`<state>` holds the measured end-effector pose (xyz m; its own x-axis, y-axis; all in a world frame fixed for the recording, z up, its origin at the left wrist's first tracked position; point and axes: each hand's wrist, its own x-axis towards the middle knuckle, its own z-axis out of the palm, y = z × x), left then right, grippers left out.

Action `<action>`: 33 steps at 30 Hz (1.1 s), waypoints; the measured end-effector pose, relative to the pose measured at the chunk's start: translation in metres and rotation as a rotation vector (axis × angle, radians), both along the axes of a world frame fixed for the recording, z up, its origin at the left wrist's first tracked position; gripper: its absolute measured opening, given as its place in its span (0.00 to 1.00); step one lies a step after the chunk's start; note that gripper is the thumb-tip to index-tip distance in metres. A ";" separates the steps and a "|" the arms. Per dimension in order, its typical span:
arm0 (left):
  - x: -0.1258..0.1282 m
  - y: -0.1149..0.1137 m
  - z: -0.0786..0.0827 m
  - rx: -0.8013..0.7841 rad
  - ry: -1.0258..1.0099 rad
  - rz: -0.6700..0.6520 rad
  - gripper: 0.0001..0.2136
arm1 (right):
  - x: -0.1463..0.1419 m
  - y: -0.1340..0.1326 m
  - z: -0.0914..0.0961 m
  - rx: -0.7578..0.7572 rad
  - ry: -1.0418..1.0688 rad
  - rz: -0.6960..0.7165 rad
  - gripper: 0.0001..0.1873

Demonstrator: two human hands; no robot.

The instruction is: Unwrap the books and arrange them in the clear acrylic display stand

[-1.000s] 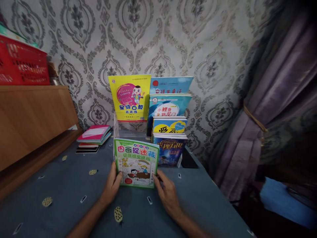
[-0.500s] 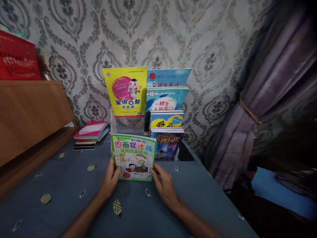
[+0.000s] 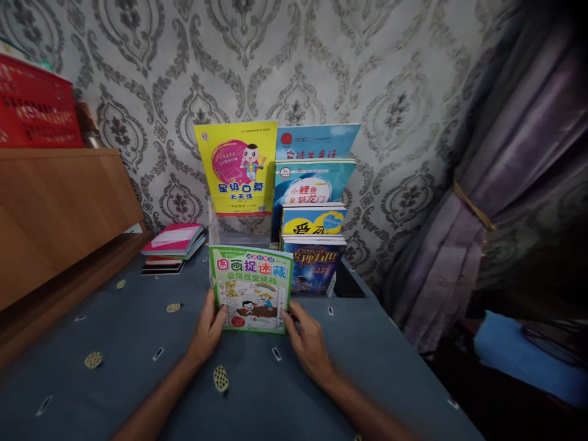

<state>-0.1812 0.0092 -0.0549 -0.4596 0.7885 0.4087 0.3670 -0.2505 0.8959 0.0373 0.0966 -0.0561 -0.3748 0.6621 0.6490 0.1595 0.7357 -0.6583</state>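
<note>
Between my two hands stands a green-edged picture book [image 3: 252, 288], its cover facing me and nearly upright. My left hand [image 3: 209, 327] is closed on its lower left edge, thumb in front. On the lower right edge, my right hand [image 3: 307, 340] grips it the same way; the fingers behind are hidden. Just behind is a clear stepped stand [image 3: 215, 229]. It bears a yellow workbook [image 3: 239, 171] at the back left. On its right side, a blue book [image 3: 316, 141], a teal book [image 3: 316, 180], a blue-and-yellow book [image 3: 315, 220] and a dark blue book [image 3: 315, 263] stand in rising tiers.
A stack of books [image 3: 172, 240] lies at the left rear of the cloth-covered table [image 3: 138, 380]. Behind the stand's right side is a flat black object [image 3: 349, 285]. A wooden cabinet [image 3: 64, 214] with a red basket [image 3: 37, 104] borders the left, a tied curtain [image 3: 441, 288] the right.
The whole view has shifted slightly, so everything appears a little further right. Both hands keep the same hold on the picture book, which stays in front of the stand.
</note>
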 end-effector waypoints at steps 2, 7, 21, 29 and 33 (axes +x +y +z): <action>-0.001 0.000 -0.001 -0.008 -0.001 0.014 0.22 | 0.000 0.001 -0.001 0.007 -0.005 -0.002 0.14; -0.009 -0.001 0.005 -0.037 0.073 -0.002 0.14 | -0.006 0.003 0.004 0.021 -0.019 0.036 0.13; -0.054 0.026 0.068 0.178 0.214 0.150 0.16 | -0.042 0.026 0.090 0.188 -0.062 0.095 0.11; -0.079 0.065 0.147 0.389 0.377 0.193 0.16 | -0.054 0.054 0.177 0.344 -0.085 0.056 0.08; -0.093 0.095 0.174 0.441 0.441 0.176 0.16 | -0.063 0.080 0.215 0.367 -0.082 -0.007 0.07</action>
<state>-0.2738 0.1043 0.1188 -0.2816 0.4319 0.8568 0.7460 -0.4630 0.4786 -0.0253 0.1764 0.1592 -0.4314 0.3939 0.8116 0.2070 0.9189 -0.3359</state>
